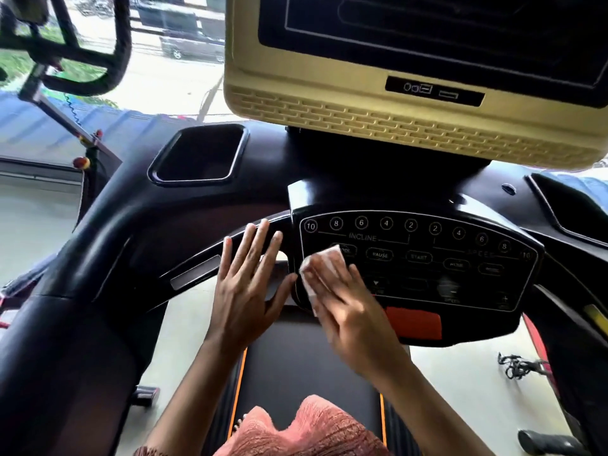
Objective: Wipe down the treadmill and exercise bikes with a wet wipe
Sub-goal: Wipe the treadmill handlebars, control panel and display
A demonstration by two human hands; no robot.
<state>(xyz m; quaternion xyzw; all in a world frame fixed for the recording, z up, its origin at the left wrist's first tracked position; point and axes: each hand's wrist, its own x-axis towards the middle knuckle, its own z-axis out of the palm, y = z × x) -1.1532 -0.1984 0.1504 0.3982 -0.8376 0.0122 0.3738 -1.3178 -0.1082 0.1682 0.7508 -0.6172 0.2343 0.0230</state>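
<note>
Background: a window ahead of me looks onto a bright street with a parked vehicle (184, 47); pale floor (460, 373) lies below on both sides.
Upper left: black looped handlebars (98, 60) of another machine, out of focus against the glass.
Treadmill console (296, 166): glossy black and wrapping around me, with an open rectangular tray (197, 156) set into its left side.
Screen (362, 126): a dark display in a beige housing with a slotted grille, mounted above the middle of the console.
Control panel (427, 245): a black face with numbered circles for incline and speed along the top, oval buttons below them, and a red pad (413, 322) at its lower edge.
Wet wipe (320, 261): white and crumpled, lying on the left end of the control panel over the first oval button.
My right hand (348, 307): laid over the wipe, fingers fairly straight, pressing it flat against the panel; the hand is blurred.
My left hand (246, 291): wide, fingers straight and spread, holding nothing, with its fingertips over the curved front bar (184, 258) just left of the panel; I cannot tell whether they touch it.
Sensor plate (194, 274): a silver strip on that bar, just left of my left hand.
Belt (296, 357): dark with orange edging, running beneath both forearms.
Bottom edge: pink ribbed fabric (312, 429) of my clothing.
Right floor: a tangle of black cable (513, 366).
</note>
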